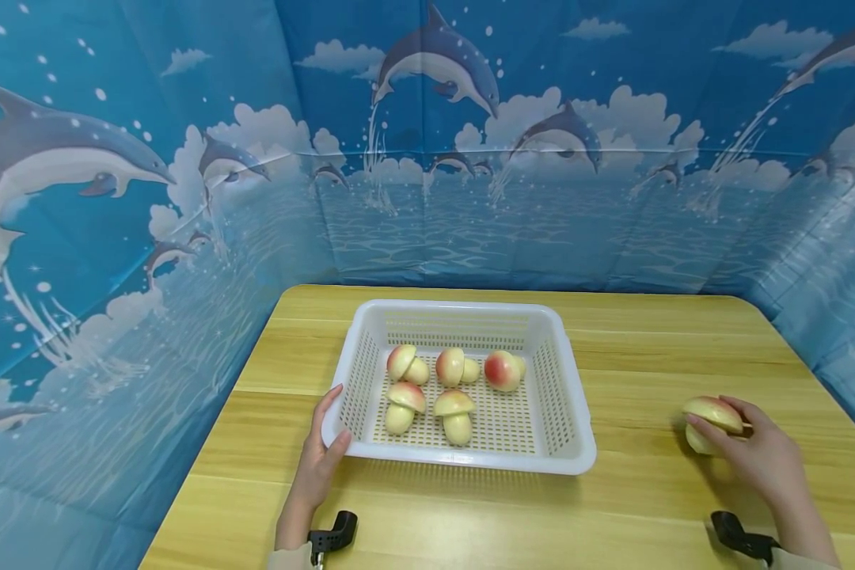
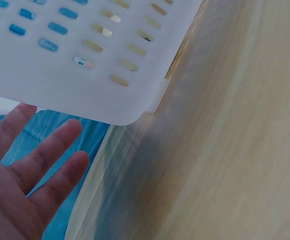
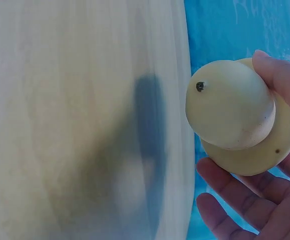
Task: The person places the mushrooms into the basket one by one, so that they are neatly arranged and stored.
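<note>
At the right side of the table my right hand [image 1: 762, 451] grips a mushroom-shaped piece [image 1: 712, 416] with a cream stem and a red-blushed cap. In the right wrist view, the rounded stem of this mushroom [image 3: 230, 105] faces the camera, with a small dark spot at its end; thumb and fingers hold the cap. My left hand [image 1: 321, 459] rests at the near left corner of a white plastic basket [image 1: 463, 457], thumb and index finger at the rim. Its other fingers [image 2: 44, 155] are straight and spread beside the basket wall [image 2: 84, 85].
Several similar mushrooms [image 1: 399, 408] lie in two rows inside the basket, mostly toward its left and middle. The wooden table [image 1: 648, 340] carries the basket near its centre. A blue dolphin-print curtain [image 1: 427, 214] hangs behind and at both sides.
</note>
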`<state>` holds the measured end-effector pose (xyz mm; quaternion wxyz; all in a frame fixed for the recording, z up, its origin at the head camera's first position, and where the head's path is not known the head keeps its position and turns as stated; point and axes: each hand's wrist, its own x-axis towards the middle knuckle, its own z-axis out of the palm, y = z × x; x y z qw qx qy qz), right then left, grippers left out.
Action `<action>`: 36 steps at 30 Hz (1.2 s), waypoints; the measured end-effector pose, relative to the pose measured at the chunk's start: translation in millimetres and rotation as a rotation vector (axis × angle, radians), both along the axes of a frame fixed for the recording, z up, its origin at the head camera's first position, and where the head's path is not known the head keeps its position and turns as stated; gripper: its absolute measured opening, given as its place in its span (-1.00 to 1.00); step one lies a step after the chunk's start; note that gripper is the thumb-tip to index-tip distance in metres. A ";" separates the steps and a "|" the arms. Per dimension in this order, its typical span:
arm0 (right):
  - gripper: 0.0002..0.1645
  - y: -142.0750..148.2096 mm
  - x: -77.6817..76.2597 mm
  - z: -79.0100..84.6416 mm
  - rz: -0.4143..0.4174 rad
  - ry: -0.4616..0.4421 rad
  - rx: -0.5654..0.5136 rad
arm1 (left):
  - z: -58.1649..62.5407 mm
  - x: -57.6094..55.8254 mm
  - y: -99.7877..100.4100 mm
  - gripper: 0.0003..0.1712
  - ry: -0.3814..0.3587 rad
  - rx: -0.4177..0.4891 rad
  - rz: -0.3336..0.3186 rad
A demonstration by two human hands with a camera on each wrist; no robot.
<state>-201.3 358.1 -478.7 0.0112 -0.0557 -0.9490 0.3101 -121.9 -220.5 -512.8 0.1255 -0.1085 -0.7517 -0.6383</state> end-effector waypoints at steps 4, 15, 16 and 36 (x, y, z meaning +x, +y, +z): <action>0.05 -2.4 -1.2 2.6 0.001 -0.003 -0.002 | -0.3 -0.2 0.2 -0.28 -0.006 -0.006 0.007; 0.09 -12.1 -5.6 10.6 0.004 0.008 -0.013 | -0.8 -0.2 0.5 -0.28 -0.011 -0.011 0.014; 0.08 -12.8 -6.4 11.2 0.006 0.016 -0.013 | -0.9 -0.2 0.5 -0.28 -0.011 -0.011 0.015; 0.05 -36.2 -22.6 35.8 0.061 0.094 -0.004 | -1.1 -0.6 0.1 -0.27 0.006 -0.014 0.011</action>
